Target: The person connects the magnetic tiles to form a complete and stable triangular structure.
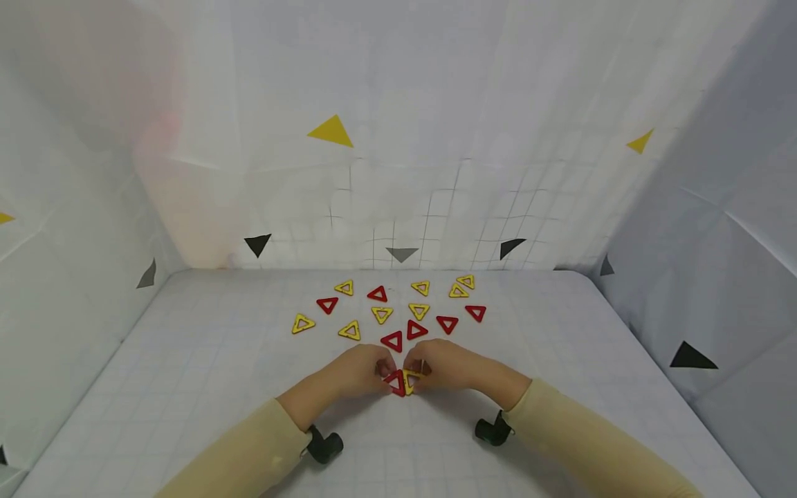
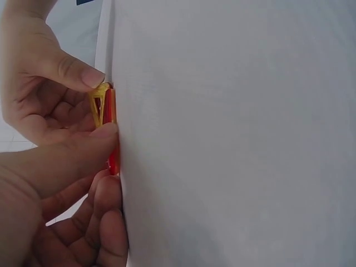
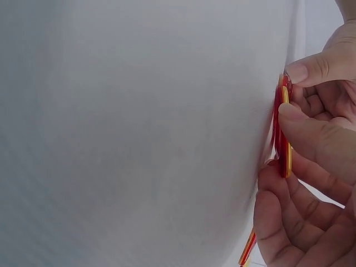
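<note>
Just in front of the person, a red open-centred triangle tile and a yellow one meet edge to edge. My left hand pinches the red tile from the left. On the other side, the thumb and fingers of my right hand grip the yellow tile. Both wrist views show the tiles edge-on, close to the table surface, with the two hands facing each other. Fingers cover parts of both tiles.
Beyond the hands, several more red tiles and yellow tiles lie spread on the white table. White sheet walls with printed triangles rise behind and at both sides. Dark wrist cameras hang under the sleeves.
</note>
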`<act>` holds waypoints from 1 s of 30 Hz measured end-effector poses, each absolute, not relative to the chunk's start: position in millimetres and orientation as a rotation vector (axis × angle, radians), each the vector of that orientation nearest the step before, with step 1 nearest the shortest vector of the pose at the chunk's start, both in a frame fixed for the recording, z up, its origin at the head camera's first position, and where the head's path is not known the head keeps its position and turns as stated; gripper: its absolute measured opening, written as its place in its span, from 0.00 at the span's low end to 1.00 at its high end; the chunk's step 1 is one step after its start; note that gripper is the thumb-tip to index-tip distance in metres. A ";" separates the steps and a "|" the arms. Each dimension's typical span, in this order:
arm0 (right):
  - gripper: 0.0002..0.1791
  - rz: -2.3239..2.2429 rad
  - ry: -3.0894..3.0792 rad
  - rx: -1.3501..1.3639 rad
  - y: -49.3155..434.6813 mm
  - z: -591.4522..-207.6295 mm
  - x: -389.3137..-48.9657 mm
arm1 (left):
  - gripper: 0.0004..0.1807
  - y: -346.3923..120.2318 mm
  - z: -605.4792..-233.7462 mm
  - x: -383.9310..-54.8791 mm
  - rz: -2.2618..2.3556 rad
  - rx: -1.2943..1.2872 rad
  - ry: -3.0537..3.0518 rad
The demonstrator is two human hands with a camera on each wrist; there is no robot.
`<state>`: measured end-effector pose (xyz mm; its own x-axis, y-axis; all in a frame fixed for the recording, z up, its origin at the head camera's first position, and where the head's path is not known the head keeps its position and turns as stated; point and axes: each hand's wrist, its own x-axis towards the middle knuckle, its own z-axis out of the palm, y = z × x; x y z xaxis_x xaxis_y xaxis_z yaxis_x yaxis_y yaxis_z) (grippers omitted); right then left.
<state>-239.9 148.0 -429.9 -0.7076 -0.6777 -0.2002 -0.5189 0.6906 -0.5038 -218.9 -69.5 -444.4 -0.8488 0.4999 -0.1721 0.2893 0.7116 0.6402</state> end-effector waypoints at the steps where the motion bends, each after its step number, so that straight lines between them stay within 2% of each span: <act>1: 0.15 -0.591 2.530 -0.929 147.9 -429.8 -240.1 | 0.11 -69.6 -444.7 -219.2 0.883 0.619 2.587; 30: 0.15 -0.617 2.528 -0.878 149.9 -434.7 -240.4 | 0.08 -77.1 -438.9 -217.4 0.901 0.610 2.592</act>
<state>-240.4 149.9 -434.7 -0.7262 -0.6526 -0.2163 -0.4795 0.7061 -0.5210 -217.4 -77.1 -438.9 -0.8543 0.4934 -0.1636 0.2857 0.7086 0.6452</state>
